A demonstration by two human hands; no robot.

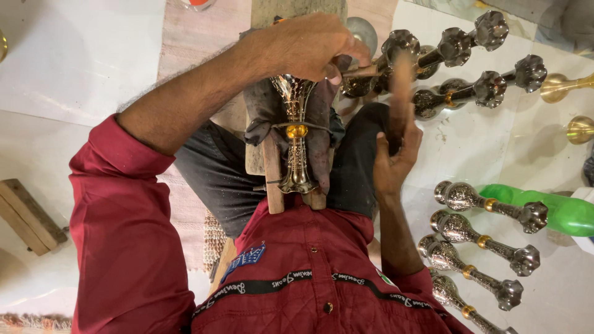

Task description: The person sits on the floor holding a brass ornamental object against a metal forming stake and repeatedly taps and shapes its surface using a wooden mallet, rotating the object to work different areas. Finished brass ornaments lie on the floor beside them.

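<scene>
inspector: presently, the engraved metal vase (296,139) lies lengthwise on a wooden block (270,179) over the person's lap, its foot toward the red shirt (297,266), its mouth away from it. state the binding.

assistant: a dark cloth (263,111) wraps the block under the vase, and a cord crosses the vase at its gold-coloured knob.

inspector: left hand (309,44)?

assistant: it rests over the far end of the vase, fingers curled tight around a thin tool (359,72) that points sideways past the vase's mouth. the tool's tip is hidden, so contact with the metal cannot be confirmed.

inspector: right hand (396,154)?

assistant: raised just beside the vase, on the side of the finished pieces. it grips something upright and wooden-looking (402,80), but that part is smeared by motion blur; its kind cannot be told. the fingers are closed about it.

inspector: surroundings, relative to the vase?

assistant: beyond the right hand, a row of similar metal vases (489,226) lies on the pale floor (74,62), each with a gold band. further from the vase's mouth, darker metal pieces (470,86) lie in a cluster. a green plastic object (557,210) sits next to the row. on the opposite side of the vase, well apart, a wooden offcut (28,216) lies on the floor.
</scene>
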